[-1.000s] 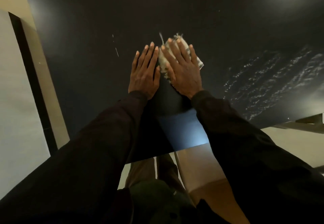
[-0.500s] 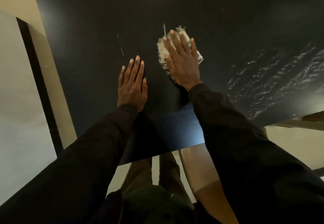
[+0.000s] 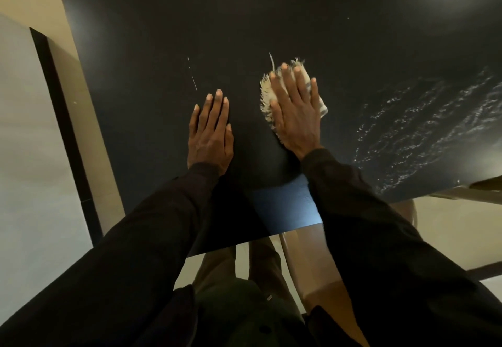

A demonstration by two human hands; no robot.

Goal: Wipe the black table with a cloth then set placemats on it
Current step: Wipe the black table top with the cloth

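Cloth (image 3: 322,106), frayed, under flat rt hand (image 3: 294,118)

The black table (image 3: 163,34) bears a frayed pale cloth (image 3: 266,102), wet streaks (image 3: 421,134) at right.

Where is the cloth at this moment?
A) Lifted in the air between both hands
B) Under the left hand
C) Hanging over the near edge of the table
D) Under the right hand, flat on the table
D: the pale fringed cloth lies on the black table beneath the right hand, whose straight fingers press on it; the left hand rests flat on bare table, apart from the cloth.
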